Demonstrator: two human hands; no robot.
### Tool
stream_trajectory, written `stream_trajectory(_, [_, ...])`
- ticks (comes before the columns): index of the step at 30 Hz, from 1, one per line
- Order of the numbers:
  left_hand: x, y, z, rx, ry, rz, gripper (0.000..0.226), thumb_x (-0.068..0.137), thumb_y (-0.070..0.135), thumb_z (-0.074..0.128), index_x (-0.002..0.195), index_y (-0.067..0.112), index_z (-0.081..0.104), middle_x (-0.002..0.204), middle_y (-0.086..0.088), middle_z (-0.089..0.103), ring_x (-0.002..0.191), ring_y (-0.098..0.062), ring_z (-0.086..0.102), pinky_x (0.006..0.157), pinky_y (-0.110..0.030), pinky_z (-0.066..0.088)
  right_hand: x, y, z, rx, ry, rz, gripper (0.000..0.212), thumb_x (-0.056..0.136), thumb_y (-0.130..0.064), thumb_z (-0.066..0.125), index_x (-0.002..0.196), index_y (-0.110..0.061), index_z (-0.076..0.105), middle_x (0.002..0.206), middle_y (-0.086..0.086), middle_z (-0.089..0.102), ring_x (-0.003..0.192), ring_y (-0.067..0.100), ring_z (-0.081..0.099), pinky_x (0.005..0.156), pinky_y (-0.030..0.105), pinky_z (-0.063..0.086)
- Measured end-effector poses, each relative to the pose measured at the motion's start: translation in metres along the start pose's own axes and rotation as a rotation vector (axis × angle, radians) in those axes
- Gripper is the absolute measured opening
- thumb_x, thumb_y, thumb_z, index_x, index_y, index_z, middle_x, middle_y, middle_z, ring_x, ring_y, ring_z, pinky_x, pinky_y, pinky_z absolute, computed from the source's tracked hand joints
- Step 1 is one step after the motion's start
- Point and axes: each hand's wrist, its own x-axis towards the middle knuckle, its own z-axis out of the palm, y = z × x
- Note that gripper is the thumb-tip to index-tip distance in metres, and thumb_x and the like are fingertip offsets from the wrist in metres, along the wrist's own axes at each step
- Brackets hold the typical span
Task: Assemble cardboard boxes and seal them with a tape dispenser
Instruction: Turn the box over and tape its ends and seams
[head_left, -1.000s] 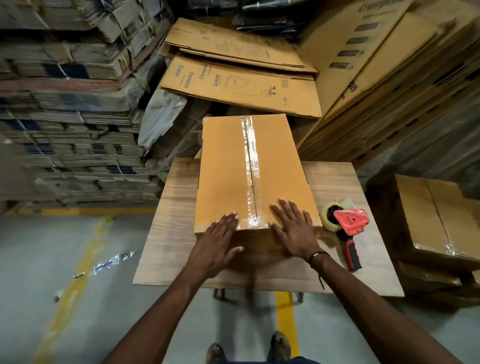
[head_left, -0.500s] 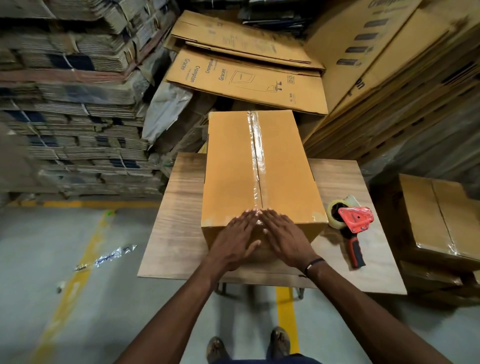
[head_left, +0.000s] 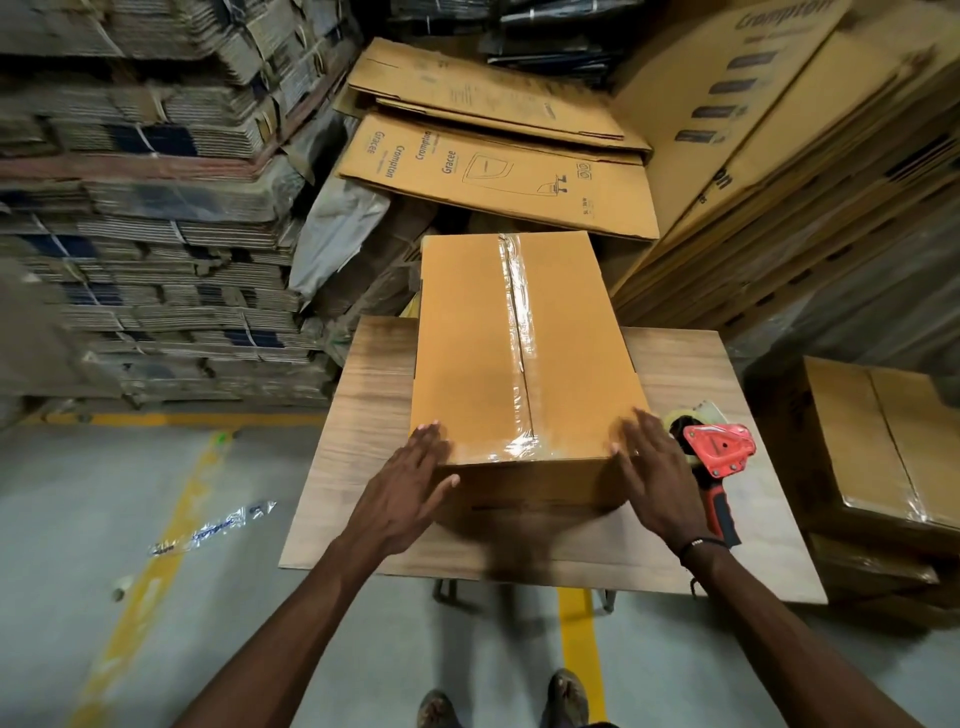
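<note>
Both hands have slid apart from the taped seam (head_left: 521, 364) to the box's (head_left: 467, 338) near corners.

Tape dispenser (head_left: 716, 457) partly behind right hand (head_left: 655, 478)

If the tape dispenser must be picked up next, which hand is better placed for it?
The right hand. It rests at the box's near right corner, and the tape dispenser lies on the table just beside it. The left hand is at the box's left corner, with the box between.
</note>
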Motion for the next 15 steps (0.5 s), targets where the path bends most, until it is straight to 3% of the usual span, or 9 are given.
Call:
stream_trajectory(3, [0.029,-0.005,-0.006,-0.16,0.066,-0.162,0.069,0.104,0.064,0.032,0.164,0.031,0.018,0.174,0.002,-0.003,0.16,-0.023,-0.001,0.123,-0.048,0.024,0.022,-0.001,-0.007,0.172,0.023,0.203,0.069,0.1,-0.064,0.04,0.16,-0.029,0.038,0.171,0.008,0.024,0.155,0.032,0.026,0.121,0.053,0.03])
stream_trajectory(6, [0.073,-0.015,-0.014,-0.338,0.061,-0.328,0.078,0.1,0.069,0.039,0.164,0.038,0.008,0.174,-0.002,-0.001,0.159,-0.03,0.005,0.12,-0.058,0.026,0.063,0.002,-0.013,0.271,-0.046,0.301,0.081,0.1,-0.059,0.053,0.163,-0.014,0.028,0.167,0.015,0.031,0.151,0.038,0.034,0.121,0.051,0.029])
stream_trajectory(10, [0.108,-0.025,-0.012,-0.549,0.016,-0.392,0.085,0.104,0.056,0.047,0.166,0.024,-0.001,0.173,-0.003,0.008,0.157,-0.027,0.017,0.124,-0.043,0.02,0.099,-0.005,-0.007,0.329,-0.155,0.422,0.071,0.106,-0.037,0.059,0.163,-0.009,0.026,0.163,0.017,0.038,0.145,0.039,0.04,0.117,0.046,0.033])
stream_trajectory(15, [0.097,-0.025,0.007,-0.542,0.066,-0.494,0.077,0.106,0.052,0.046,0.166,0.029,0.003,0.172,0.001,0.015,0.155,-0.029,0.025,0.124,-0.043,0.024,0.104,-0.001,0.01,0.21,-0.151,0.373,0.074,0.105,-0.035,0.059,0.163,-0.007,0.023,0.166,0.017,0.032,0.148,0.037,0.037,0.119,0.048,0.032])
